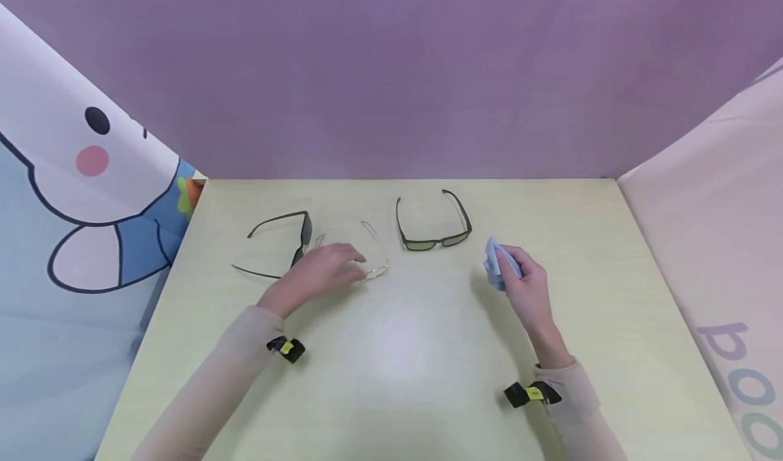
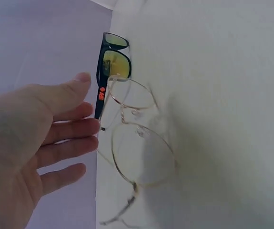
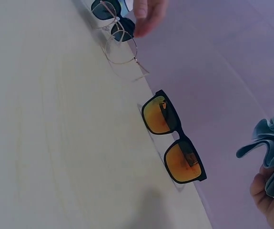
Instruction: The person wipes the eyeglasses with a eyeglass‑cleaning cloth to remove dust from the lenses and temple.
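My left hand [image 1: 324, 268] reaches over a pair of thin gold wire-rimmed glasses [image 1: 378, 271], its fingers loosely bent with nothing between them. In the left wrist view the fingertips lie close beside the thin rims [image 2: 114, 157]. My right hand [image 1: 529, 287] grips a crumpled blue cloth [image 1: 494, 267] between thumb and fingers, above the table. Black sunglasses with yellow-orange lenses [image 3: 179, 164] stand between the two hands, temples spread toward the back. Dark-lensed sunglasses [image 1: 306, 230] lie at the left, partly covered by my left hand, their temples pointing left.
The pale table [image 1: 391, 379] meets a purple backdrop [image 1: 391, 80] along its far edge. A cartoon-printed cloth [image 1: 73, 257] hangs at the left, and a pale lettered one [image 1: 691, 230] at the right. Each wrist wears a black strapped device.
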Available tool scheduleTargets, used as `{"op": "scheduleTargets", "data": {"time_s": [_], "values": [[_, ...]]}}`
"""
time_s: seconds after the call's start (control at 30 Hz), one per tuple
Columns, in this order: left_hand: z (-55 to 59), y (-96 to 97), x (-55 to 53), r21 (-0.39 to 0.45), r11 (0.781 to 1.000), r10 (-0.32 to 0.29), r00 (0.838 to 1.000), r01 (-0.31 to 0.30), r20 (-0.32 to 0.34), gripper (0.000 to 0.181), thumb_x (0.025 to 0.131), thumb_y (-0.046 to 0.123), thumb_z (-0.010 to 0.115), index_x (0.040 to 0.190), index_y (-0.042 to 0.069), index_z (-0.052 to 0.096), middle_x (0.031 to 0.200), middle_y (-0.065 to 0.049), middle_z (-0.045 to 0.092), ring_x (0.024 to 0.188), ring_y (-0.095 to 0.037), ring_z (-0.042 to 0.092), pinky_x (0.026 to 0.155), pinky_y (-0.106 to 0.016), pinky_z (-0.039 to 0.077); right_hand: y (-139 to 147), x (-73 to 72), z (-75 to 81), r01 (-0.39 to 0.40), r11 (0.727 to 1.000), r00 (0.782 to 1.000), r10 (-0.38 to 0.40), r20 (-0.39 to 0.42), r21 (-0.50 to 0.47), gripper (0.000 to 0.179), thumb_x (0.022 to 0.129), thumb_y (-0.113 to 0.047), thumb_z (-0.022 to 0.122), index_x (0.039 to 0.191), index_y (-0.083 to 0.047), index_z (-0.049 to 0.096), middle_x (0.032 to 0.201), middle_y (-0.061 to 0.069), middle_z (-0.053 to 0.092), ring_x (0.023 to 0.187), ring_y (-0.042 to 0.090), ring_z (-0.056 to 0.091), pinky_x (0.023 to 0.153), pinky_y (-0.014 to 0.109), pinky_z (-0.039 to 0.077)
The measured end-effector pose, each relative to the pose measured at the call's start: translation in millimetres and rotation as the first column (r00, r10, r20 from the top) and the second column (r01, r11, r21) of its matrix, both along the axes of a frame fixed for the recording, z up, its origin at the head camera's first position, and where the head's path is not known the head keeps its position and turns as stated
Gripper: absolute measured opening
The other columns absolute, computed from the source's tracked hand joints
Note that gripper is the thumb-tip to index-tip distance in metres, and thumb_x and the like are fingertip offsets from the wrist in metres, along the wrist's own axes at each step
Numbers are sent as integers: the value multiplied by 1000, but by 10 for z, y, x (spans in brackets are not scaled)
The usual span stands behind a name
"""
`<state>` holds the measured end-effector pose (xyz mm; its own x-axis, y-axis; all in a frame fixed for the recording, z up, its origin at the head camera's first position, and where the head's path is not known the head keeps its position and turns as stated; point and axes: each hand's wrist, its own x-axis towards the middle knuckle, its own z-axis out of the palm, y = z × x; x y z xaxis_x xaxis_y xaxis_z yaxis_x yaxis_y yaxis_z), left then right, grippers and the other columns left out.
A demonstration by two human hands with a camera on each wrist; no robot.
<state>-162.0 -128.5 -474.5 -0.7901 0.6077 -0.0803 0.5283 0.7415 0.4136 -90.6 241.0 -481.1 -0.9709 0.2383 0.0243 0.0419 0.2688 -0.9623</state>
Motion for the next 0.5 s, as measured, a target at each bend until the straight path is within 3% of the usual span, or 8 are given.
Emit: {"op": "scheduleTargets", "data": {"time_s": [0.2, 0.4, 0.5], "values": [[-102, -242, 169, -50, 999, -22, 994, 17, -112, 39, 93, 34, 79, 119, 6, 73, 116, -7, 74, 109, -27, 68, 99, -45, 56, -25, -5, -45, -26, 1000, 1000, 26, -12, 8, 27, 105, -21, 62, 119, 1, 70, 104, 10, 68, 84, 13, 64, 65, 25, 59], [-156, -435, 232, -98, 994, -71, 975, 51, -211, 37, 85, 27, 86, 111, 5, 74, 112, -7, 74, 111, -27, 68, 118, -52, 42, -37, -9, -60, -43, 999, 999, 43, -15, 3, 26, 105, -19, 62, 119, 1, 70, 102, 11, 70, 82, 11, 65, 65, 25, 59], [-205, -515, 249, -126, 988, -116, 958, 85, -263, 32, 84, 23, 87, 107, 5, 75, 110, -8, 75, 112, -27, 68, 120, -54, 38, -43, -10, -67, -55, 998, 998, 55, -11, -5, 26, 105, -18, 62, 119, 1, 70, 103, 13, 70, 81, 11, 66, 65, 25, 60]]}}
